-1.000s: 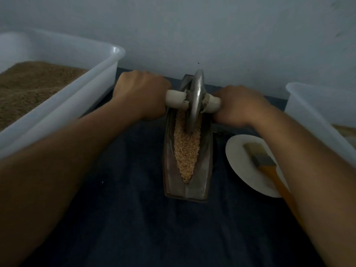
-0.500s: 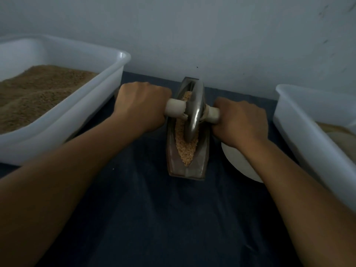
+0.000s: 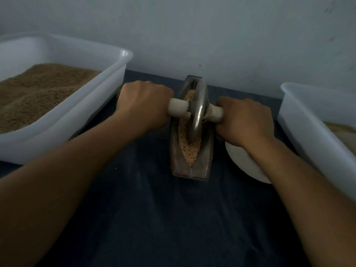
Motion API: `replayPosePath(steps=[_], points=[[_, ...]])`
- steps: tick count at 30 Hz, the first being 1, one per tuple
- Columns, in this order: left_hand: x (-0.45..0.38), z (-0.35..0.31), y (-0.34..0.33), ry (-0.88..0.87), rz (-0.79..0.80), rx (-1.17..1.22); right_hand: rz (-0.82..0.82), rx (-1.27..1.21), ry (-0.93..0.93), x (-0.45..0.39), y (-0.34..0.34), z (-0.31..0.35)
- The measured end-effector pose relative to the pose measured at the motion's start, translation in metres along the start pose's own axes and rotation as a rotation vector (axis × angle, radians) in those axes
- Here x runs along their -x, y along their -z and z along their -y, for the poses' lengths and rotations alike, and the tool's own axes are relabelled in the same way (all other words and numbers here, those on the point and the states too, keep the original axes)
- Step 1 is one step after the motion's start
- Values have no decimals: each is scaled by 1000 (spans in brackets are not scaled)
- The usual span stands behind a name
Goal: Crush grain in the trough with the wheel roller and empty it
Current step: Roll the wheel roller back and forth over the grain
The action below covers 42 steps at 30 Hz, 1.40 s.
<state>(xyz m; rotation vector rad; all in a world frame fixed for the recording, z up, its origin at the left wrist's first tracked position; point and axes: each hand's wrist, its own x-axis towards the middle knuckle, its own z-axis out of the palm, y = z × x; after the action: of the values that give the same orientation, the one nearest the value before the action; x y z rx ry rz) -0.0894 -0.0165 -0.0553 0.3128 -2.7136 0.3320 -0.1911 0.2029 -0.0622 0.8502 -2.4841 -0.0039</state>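
Both hands clenched on the roller [image 3: 197, 110] axle: left hand [image 3: 143, 105] wrapped round the left handle stub, right hand [image 3: 245, 122] round the right one. Each grip sat just outboard of the disc, knuckles up.

The disc stood upright between the two grips, edge down in the trough [image 3: 190, 170], about mid-length. Grain [image 3: 189, 155] filled the groove below and nearer than the grips, with a little visible beyond the disc. It looked coarse, so my read: crushing only partway, emptying not started.

The trough stood on the dark cloth on the counter [image 3: 154, 209], directly under the grips. A plate [image 3: 248, 170] lay just beside it, under the right wrist. Left bin [image 3: 107, 89], full of brown grain, was near the left grip; right bin [image 3: 300, 120] near the right forearm.

Risks from here:
- Uneven push between grips would tilt the disc, so the edge climbs the groove wall and flicks grain onto the cloth.
- The trough is narrow and nothing holds it; a hard stroke could skate or tip it on the cloth.
- Overrun toward the near tip would shove grain over the end.
- The right wrist is close over the plate and could knock it.
- Handle stubs are short; fingers near the disc could get pinched against the trough rim.
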Motion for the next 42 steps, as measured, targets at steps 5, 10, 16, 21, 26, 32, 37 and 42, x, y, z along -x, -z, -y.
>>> replayPosePath(steps=[5,10,16,21,26,32,37,42], points=[[-15,3,-6,6,62,15,128,-20,45,-25,-1,-6],[-27,7,-12,12,93,38,255,-55,96,-42,0,-11],[-43,11,-16,1,135,72,368,-102,89,-62,-1,-14],[-50,14,-20,-2,164,88,486,-117,75,-75,-3,-13],[-46,13,-17,14,156,73,428,-114,59,-73,-2,-12],[-33,5,-9,11,83,9,98,-90,24,-33,-8,-8],[-13,-2,1,24,24,-28,-40,-35,-26,-6,-7,3],[2,-4,4,32,40,57,-104,24,-20,9,6,12]])
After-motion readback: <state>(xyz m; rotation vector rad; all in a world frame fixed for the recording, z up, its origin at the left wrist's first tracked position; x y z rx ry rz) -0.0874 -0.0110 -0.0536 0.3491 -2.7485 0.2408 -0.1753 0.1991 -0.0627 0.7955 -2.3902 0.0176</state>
